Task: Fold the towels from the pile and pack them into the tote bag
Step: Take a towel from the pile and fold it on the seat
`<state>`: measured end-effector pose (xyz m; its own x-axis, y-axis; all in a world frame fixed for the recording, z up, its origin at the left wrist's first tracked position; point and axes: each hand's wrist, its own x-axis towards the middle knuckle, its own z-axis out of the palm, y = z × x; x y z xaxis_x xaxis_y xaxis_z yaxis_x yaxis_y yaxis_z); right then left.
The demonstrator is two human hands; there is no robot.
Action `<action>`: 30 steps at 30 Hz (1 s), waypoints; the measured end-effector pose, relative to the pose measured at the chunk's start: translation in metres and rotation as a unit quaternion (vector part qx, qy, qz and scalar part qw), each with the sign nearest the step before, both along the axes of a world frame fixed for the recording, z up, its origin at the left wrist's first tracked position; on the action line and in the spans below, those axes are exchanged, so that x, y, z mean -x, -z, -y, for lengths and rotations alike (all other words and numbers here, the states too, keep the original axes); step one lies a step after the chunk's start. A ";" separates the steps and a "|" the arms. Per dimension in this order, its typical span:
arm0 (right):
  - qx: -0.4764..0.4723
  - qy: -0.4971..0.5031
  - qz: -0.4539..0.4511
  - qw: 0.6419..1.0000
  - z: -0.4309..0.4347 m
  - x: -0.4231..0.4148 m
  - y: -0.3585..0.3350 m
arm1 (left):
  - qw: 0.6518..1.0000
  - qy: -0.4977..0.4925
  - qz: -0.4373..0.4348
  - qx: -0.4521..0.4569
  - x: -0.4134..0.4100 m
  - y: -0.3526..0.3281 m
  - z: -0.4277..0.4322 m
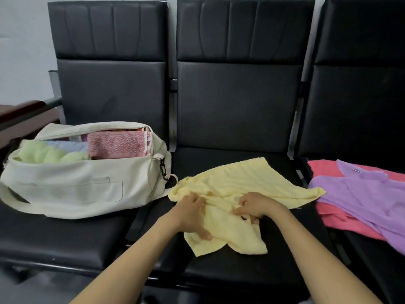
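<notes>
Both forearms come in from the bottom edge, cut off above the elbows. The left hand (pixel 190 213) curls its fingers into a bunched fold of the yellow towel (pixel 230 183), thumb pressed on the cloth. The right hand (pixel 256 206) pinches the same towel, its fingertips partly buried in the folds, so exactly how it grips is hard to make out.

The towel lies crumpled and half spread on the middle seat (pixel 230 270), with bare black cushion in front of it and behind it.

To the right the pile runs off the frame edge: a purple towel (pixel 361 194) over a coral towel (pixel 341 220), just beside the yellow towel's right corner.

On the left seat (pixel 54 238) the tote bag (pixel 76 183) lies open-topped, nearly touching the yellow towel. Inside show a green towel (pixel 41 153), a pale blue towel (pixel 70 145) and a pink towel (pixel 116 143); anything deeper is hidden.

Behind stand the backrests (pixel 238 84).
</notes>
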<state>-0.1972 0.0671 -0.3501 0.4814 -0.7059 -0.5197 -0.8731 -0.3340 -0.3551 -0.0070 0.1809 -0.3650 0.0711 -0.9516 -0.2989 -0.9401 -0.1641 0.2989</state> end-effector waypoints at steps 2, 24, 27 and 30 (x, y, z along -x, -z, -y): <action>0.023 0.046 -0.024 0.998 0.010 0.005 0.002 | 0.999 -0.008 0.034 0.002 -0.002 0.003 0.002; 0.046 -0.024 0.145 0.988 -0.028 0.045 0.015 | 0.991 -0.001 -0.098 0.088 -0.045 0.021 -0.010; 0.116 0.107 0.128 0.979 -0.016 0.060 0.020 | 0.980 -0.034 -0.169 0.100 -0.040 0.014 -0.017; 0.316 0.153 0.144 0.925 -0.023 0.064 0.017 | 0.967 -0.043 -0.217 0.127 -0.031 0.005 -0.022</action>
<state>-0.2616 0.0899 -0.3675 0.2629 -0.9511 0.1619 -0.8605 -0.3071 -0.4065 0.0236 0.2030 -0.3704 0.0743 -0.9943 -0.0759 -0.7029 -0.1062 0.7033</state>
